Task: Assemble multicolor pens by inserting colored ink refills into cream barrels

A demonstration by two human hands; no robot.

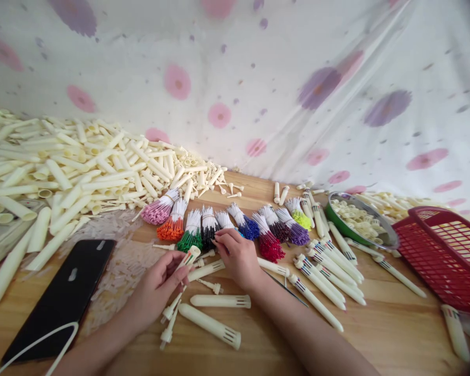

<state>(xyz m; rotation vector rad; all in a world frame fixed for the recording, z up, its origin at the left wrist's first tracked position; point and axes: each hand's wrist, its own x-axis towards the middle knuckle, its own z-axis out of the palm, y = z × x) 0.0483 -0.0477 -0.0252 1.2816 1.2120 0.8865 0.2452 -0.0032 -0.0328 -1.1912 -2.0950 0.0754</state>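
My left hand (156,284) is closed around a cream multicolour pen's slotted end piece (191,255), with coloured sliders showing in its slots. My right hand (238,258) pinches at the lower right side of a bundle of black-tipped refills (208,222); what lies between its fingertips is too small to make out. Green-tipped refills (191,230) and blue-tipped refills (246,222) stand to either side. Below my hands lie a slotted pen barrel (211,325), a second barrel (221,301) and small cream plunger pieces (167,331).
Cream barrels (82,162) are heaped at the left behind a black phone (62,297) and loose clear strips (121,266). Pens (321,282) lie to the right, near a green-sided bowl (335,222) of small parts and a red basket (434,261). A flowered sheet (219,68) hangs behind.
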